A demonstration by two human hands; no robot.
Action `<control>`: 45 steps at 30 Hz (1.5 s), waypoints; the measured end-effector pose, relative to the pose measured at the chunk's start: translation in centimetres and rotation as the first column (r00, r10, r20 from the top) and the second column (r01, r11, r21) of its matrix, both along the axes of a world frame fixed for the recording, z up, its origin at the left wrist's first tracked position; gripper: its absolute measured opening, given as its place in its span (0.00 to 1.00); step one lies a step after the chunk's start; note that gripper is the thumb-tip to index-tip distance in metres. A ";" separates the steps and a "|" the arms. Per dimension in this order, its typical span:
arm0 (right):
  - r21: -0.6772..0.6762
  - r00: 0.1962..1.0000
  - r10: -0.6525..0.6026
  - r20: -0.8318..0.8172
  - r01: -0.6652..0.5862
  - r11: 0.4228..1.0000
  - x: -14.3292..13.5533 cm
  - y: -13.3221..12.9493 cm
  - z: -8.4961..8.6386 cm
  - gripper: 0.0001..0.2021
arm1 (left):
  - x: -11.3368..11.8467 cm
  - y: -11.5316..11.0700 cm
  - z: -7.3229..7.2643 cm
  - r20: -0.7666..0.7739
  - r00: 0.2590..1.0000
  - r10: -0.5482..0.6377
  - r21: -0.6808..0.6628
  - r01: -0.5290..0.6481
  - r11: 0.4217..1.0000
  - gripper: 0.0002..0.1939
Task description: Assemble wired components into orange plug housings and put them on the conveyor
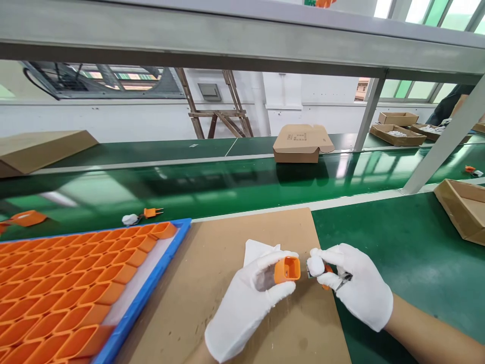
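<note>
Over a brown cardboard sheet (182, 303), my left hand (252, 298), in a white glove, holds a small orange housing (287, 270) between thumb and fingers, its open end facing the camera. Just right of it, my right hand (356, 283), also gloved, pinches a small white piece (315, 266) with an orange part behind it. A metal tool (344, 280), perhaps tweezers, shows between the right fingers. The two hands are apart. A white sheet or pad (257, 249) lies partly hidden behind my left hand.
A blue-rimmed tray (142, 293) of orange housings fills the left. Beyond runs a green conveyor (227, 189) with an orange plug (152, 212) and a cardboard box (301, 144). An open carton (464, 207) stands at right. A metal post (447, 136) rises there; a person's dark sleeve shows at far right.
</note>
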State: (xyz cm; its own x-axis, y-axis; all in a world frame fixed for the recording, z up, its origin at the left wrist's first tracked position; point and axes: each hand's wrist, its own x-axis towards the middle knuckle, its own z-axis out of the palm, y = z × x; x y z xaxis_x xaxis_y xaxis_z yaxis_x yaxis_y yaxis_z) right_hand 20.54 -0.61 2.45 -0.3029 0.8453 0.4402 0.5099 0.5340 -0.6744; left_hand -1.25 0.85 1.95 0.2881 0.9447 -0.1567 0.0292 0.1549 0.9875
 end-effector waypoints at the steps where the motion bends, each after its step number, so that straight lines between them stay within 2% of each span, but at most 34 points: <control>1: 0.047 1.000 0.000 -0.018 0.001 0.999 0.0 -0.1 -0.1 0.16 | 0.0 -0.1 -0.2 -0.066 0.996 0.060 0.039 -0.058 0.998 0.23; 4: 0.206 0.999 -0.036 0.032 0.029 0.978 0.0 -0.6 -0.6 0.25 | 0.3 -0.5 -0.5 -0.157 0.979 0.130 0.091 -0.117 0.989 0.22; 6: 0.260 0.994 -0.074 0.079 0.051 0.964 0.0 -0.9 -0.8 0.29 | 0.6 -0.6 -0.6 -0.205 0.967 0.150 0.130 -0.125 0.984 0.20; 12: 0.365 0.983 -0.126 0.130 0.071 0.928 -0.3 -1.3 -0.6 0.29 | 1.0 -0.9 -0.8 -0.260 0.948 0.184 0.375 -0.077 0.924 0.14; 17: 0.425 0.964 -0.190 0.186 0.096 0.900 -0.9 -1.6 -0.4 0.27 | 0.9 -1.1 -0.9 -0.262 0.940 0.217 0.466 -0.074 0.882 0.15; 22: 0.446 0.924 -0.274 0.268 0.133 0.885 -1.2 -1.9 -0.1 0.23 | 1.0 -1.3 -1.0 -0.273 0.933 0.234 0.454 -0.089 0.886 0.15; 26: 0.482 0.885 -0.353 0.305 0.176 0.858 -1.5 -2.1 -0.2 0.25 | 1.1 -1.3 -1.0 -0.302 0.922 0.242 0.448 -0.087 0.890 0.14; 31: 0.538 0.795 -0.467 0.387 0.216 0.815 -1.7 -2.4 -0.2 0.23 | 1.4 -1.5 -0.8 -0.293 0.936 0.197 0.490 -0.030 0.871 0.14; 35: 0.549 0.724 -0.502 0.473 0.204 0.811 -1.5 -2.9 -0.3 0.21 | 1.5 -1.7 -0.8 -0.295 0.941 0.168 0.525 0.013 0.851 0.15; 38: 0.547 0.652 -0.528 0.544 0.202 0.813 -1.6 -3.3 -0.8 0.24 | 1.8 -1.8 -0.9 -0.302 0.934 0.192 0.543 0.003 0.840 0.16; 42: 0.497 0.561 -0.545 0.623 0.254 0.830 -2.3 -3.8 -1.9 0.29 | 2.6 -1.8 -1.2 -0.359 0.909 0.211 0.447 -0.031 0.894 0.16; 44: 0.452 0.558 -0.555 0.617 0.326 0.830 -2.6 -4.0 -2.3 0.32 | 3.0 -1.8 -1.5 -0.358 0.909 0.213 0.377 -0.068 0.924 0.17; 45: 0.419 0.588 -0.549 0.595 0.356 0.835 -2.8 -4.1 -2.4 0.32 | 3.1 -1.8 -1.7 -0.347 0.914 0.208 0.336 -0.086 0.938 0.17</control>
